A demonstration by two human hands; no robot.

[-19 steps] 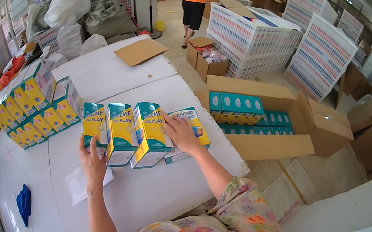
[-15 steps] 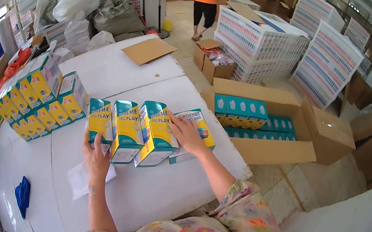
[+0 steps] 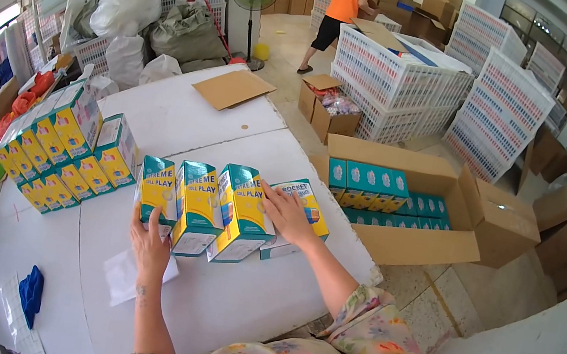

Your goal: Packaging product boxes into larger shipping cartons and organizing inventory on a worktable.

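Observation:
Three yellow and teal toy boxes stand in a row before me, tilted toward me in view: the left box (image 3: pixel 159 186), the middle box (image 3: pixel 199 204) and the right box (image 3: pixel 242 211). My left hand (image 3: pixel 150 245) grips the lower left corner of the left box, thumb on its front. My right hand (image 3: pixel 288 217) lies with fingers stretched out against the right box's side. Beneath that hand, a white-fronted toy box (image 3: pixel 308 207) lies on the table, partly covered by the hand and wrist.
A stack of similar boxes (image 3: pixel 66 155) stands at the left of the white table (image 3: pixel 181 115). An open carton (image 3: pixel 421 252) holding rows of boxes sits at right. A cardboard flap (image 3: pixel 234 88), white sheet (image 3: pixel 131 279) and blue cloth (image 3: pixel 29 296) lie on the table. A person (image 3: pixel 347 0) walks behind crates (image 3: pixel 398 76).
The view has shifted slightly, so the scene sits a little lower and further right. Both hands keep their places on the boxes. The person in orange has turned and moved right.

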